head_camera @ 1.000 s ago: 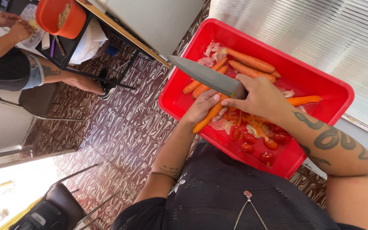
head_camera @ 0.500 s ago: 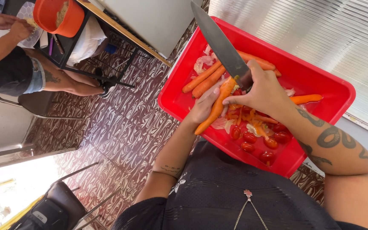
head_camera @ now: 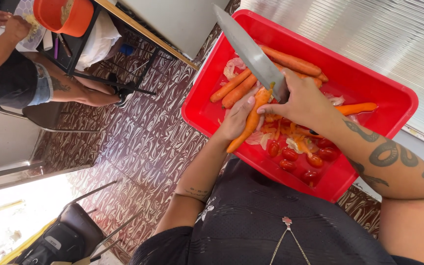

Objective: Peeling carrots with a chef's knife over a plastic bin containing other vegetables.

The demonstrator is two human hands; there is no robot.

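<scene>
My left hand [head_camera: 235, 118] grips a long orange carrot [head_camera: 249, 121] over the near edge of a red plastic tray [head_camera: 393, 98]. My right hand [head_camera: 301, 100] holds a large kitchen knife [head_camera: 250, 51], its blade resting against the carrot's upper end and pointing away up-left. In the tray lie more whole carrots [head_camera: 290, 61], carrot peelings [head_camera: 283, 130] and several small red tomatoes [head_camera: 298, 159] near my body.
Another person [head_camera: 13, 73] sits at the upper left beside a table [head_camera: 143, 32] with an orange bowl [head_camera: 65, 14]. Patterned brown floor lies below, a dark chair [head_camera: 69, 230] at the lower left, and a corrugated wall on the right.
The knife swung from lying flat across the tray to standing blade-up against the carrot's top end. My left hand turned the carrot more upright.
</scene>
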